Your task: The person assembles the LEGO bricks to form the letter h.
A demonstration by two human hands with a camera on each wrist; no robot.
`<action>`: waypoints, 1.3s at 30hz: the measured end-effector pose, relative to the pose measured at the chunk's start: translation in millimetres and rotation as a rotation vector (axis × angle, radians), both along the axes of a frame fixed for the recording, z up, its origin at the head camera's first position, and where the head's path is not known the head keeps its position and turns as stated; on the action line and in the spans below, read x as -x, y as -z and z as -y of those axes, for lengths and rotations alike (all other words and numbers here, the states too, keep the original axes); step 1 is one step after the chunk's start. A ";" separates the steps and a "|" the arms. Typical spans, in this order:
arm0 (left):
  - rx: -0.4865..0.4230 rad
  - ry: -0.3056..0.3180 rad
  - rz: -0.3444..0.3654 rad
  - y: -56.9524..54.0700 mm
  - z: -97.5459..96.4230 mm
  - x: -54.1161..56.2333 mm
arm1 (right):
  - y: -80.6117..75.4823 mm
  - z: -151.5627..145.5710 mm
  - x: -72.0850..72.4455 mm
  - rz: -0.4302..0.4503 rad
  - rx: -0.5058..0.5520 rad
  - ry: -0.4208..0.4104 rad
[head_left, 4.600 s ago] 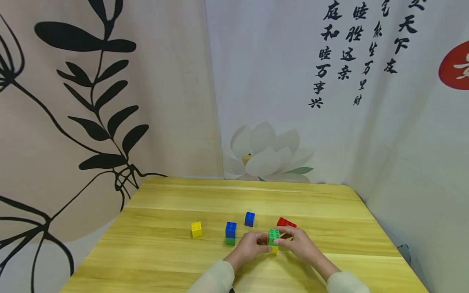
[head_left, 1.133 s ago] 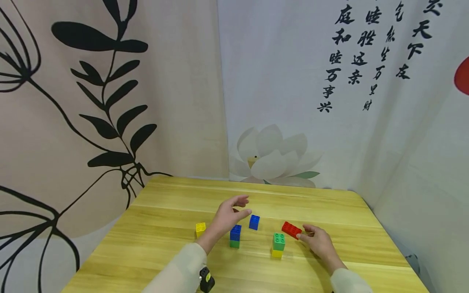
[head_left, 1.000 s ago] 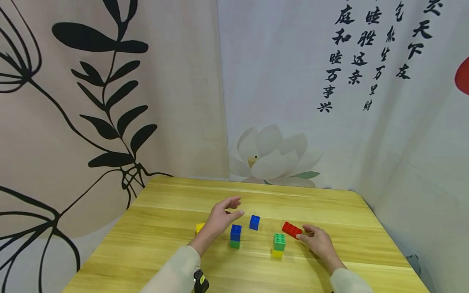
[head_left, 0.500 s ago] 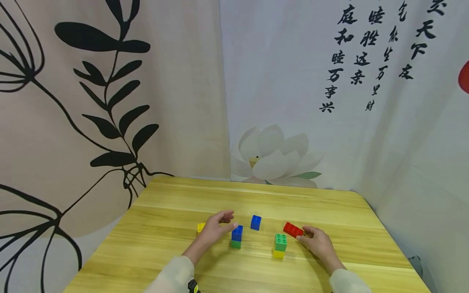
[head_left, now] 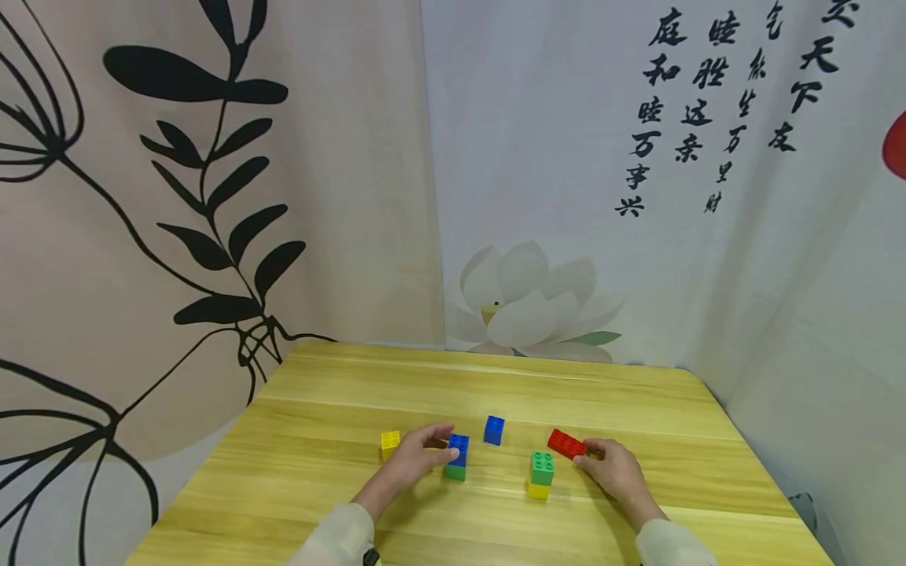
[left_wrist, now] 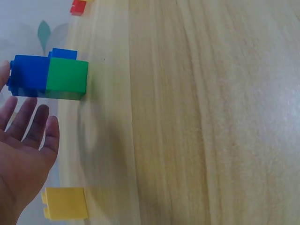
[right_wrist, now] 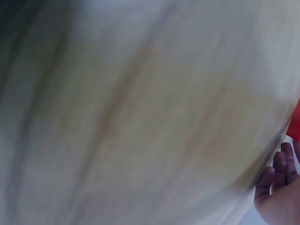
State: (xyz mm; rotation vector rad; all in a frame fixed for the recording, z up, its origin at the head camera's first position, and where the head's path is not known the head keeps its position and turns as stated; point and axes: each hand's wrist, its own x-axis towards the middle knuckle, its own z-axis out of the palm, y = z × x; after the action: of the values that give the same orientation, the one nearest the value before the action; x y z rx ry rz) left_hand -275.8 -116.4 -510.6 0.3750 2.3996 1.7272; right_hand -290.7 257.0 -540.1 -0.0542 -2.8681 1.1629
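My left hand (head_left: 418, 456) is around the upper part of a two-brick stack, a blue brick (head_left: 458, 448) on a green one (head_left: 455, 472). Its thumb overlaps the blue brick in the head view. In the left wrist view, the loosely bent fingers (left_wrist: 35, 124) stay a little apart from the stack. My right hand (head_left: 616, 472) pinches the near right end of a long red brick (head_left: 566, 443) between thumb and fingers. Only a corner of that red brick (right_wrist: 294, 123) shows in the right wrist view.
A second stack, a green brick (head_left: 542, 468) on a yellow one (head_left: 539, 491), stands between the hands, nearer the right. A single blue brick (head_left: 494, 430) lies farther back. A yellow brick (head_left: 390, 444) sits left of the left hand. All stand on the wooden table (head_left: 467, 385).
Both hands left the green-and-yellow stack. The left hand then swung left and down from farther back to the blue-and-green stack. The right hand moved to the red brick and has stayed there.
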 end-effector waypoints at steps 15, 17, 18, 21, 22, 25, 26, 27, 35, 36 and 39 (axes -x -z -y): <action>-0.006 0.005 0.000 5.0 1.2 1.5 | -3.1 0.1 -1.3 0.000 0.130 0.017; -0.006 0.003 0.001 5.6 0.0 0.9 | -4.5 1.7 -1.7 0.003 0.152 0.020; -0.006 0.003 0.000 6.0 -0.8 0.6 | -5.3 2.7 -2.0 0.007 0.163 0.022; 0.001 0.002 -0.005 6.5 -3.9 -0.7 | -9.8 6.3 -2.9 -0.006 0.158 0.012; 0.003 0.002 -0.009 6.8 -5.0 -1.2 | -11.7 7.6 -3.2 -0.012 0.144 0.007; 0.012 0.003 -0.021 7.4 -8.0 -2.6 | -17.5 11.0 -4.0 -0.040 0.102 -0.016; 0.011 0.003 -0.022 7.3 -9.0 -3.2 | -19.0 11.8 -3.9 -0.051 0.089 -0.022; 0.010 0.003 -0.022 6.9 -10.1 -4.0 | -20.1 12.4 -3.7 -0.055 0.086 -0.028; 0.031 -0.005 -0.032 6.2 -17.3 -4.6 | -30.9 16.9 -1.3 -0.088 0.138 -0.046; 0.035 -0.007 -0.028 6.0 -18.3 -4.5 | -32.8 17.7 -1.4 -0.088 0.135 -0.050; 0.038 -0.007 -0.023 5.9 -21.8 -4.4 | -38.3 20.8 -1.4 -0.089 0.141 -0.063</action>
State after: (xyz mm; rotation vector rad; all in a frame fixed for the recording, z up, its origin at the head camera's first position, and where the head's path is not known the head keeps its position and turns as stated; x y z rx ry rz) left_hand -271.4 -94.7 -516.5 0.3838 2.4487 1.6859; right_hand -289.3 236.2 -501.8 0.0811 -2.7263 1.3416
